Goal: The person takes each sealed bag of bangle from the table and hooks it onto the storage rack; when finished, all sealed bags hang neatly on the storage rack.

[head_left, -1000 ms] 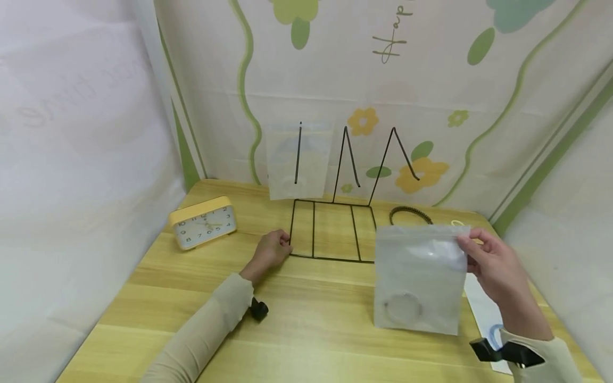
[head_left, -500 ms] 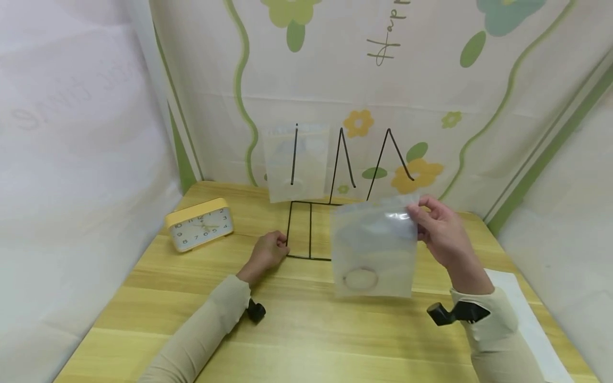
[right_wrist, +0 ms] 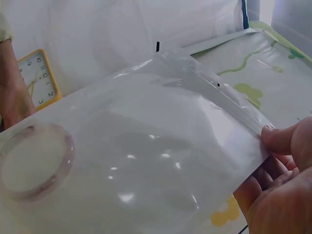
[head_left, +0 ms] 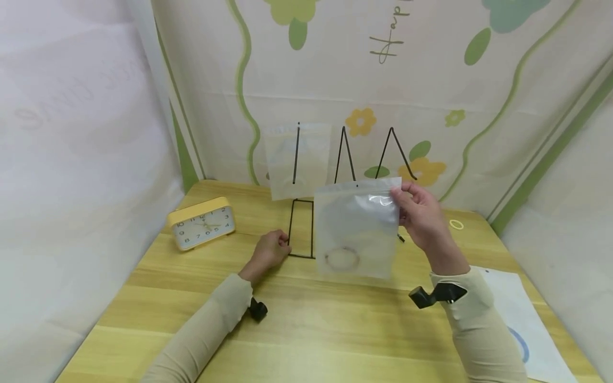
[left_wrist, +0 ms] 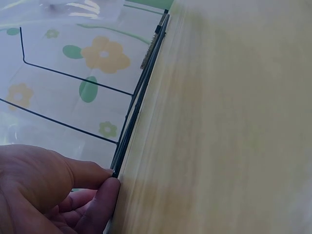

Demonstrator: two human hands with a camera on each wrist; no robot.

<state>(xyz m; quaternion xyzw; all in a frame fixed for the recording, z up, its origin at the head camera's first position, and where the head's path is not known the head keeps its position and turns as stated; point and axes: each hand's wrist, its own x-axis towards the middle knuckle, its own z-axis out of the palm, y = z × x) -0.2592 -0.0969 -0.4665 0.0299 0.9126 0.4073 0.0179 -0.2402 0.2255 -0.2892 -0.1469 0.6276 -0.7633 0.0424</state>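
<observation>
Wooden table (head_left: 306,330) beneath, the held bag (head_left: 356,226) hangs upright, zip (head_left: 373,189) uppermost.

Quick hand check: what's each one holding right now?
Left hand: closed, pinching the black wire rack near its base's front left corner.
Right hand: closed, pinching the translucent plastic zip bag by its upper right edge.

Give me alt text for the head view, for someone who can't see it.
A right hand holds a translucent bag with a ring inside, in front of a black wire rack on a wooden table. The left hand pinches the rack's corner, a yellow clock farther left.
</observation>
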